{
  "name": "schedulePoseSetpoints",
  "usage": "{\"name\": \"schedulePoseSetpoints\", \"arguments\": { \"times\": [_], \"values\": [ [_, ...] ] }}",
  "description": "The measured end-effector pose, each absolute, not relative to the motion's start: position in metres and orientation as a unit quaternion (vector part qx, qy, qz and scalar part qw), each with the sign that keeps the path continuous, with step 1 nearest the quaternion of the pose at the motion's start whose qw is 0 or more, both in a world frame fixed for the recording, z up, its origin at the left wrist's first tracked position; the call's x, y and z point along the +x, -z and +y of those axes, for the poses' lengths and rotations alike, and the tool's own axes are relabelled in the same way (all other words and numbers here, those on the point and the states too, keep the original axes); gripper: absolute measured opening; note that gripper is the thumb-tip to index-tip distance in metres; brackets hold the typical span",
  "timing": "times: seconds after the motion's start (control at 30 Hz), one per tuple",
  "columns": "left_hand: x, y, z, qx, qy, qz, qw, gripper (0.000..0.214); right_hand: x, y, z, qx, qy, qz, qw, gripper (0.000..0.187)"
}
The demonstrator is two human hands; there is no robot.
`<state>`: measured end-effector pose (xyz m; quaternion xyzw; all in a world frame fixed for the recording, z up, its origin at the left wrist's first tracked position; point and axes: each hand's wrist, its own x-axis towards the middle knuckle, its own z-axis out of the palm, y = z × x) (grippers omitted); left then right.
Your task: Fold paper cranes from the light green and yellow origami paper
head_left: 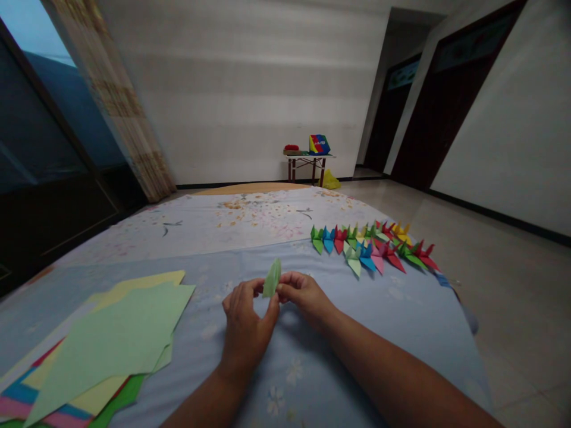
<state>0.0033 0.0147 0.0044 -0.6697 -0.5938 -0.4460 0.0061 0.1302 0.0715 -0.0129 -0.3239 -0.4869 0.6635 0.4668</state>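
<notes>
Just above the pale blue flowered cloth point(357, 321), both hands meet around a narrow folded piece of pale green paper point(272, 278), held upright and a little tilted. The left hand point(244, 324) pinches its lower edge between thumb and curled fingers. The right hand point(303, 294) nips the other side with closed fingertips. From where I stand the piece looks only partly folded: a slim pointed flap, with no wings or neck to be seen. Over to the right a double row of finished paper cranes point(375, 246) in red, blue, green, yellow and pink lies on the cloth, so a good many are done. To the left a loose stack of coloured paper sheets point(111, 345), green on top, lies unfolded, so plenty seems left.
</notes>
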Motion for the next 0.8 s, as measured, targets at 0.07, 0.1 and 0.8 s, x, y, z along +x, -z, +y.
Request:
{"name": "schedulePoseSetpoints", "arguments": {
  "times": [0.07,0.1,0.8],
  "values": [
    [0.002,-0.005,0.016,-0.659,0.457,-0.597,-0.024,0.019,0.13,0.013,0.072,-0.327,-0.664,-0.486,0.465,0.029],
    [0.002,-0.005,0.016,-0.652,0.462,-0.599,-0.045,0.019,0.13,0.013,0.072,-0.329,-0.664,-0.487,0.463,0.029],
    [-0.006,0.005,0.023,-0.638,0.371,-0.642,-0.208,0.023,0.147,0.012,0.078,-0.491,-0.499,-0.664,0.263,0.013]
  ]
}}
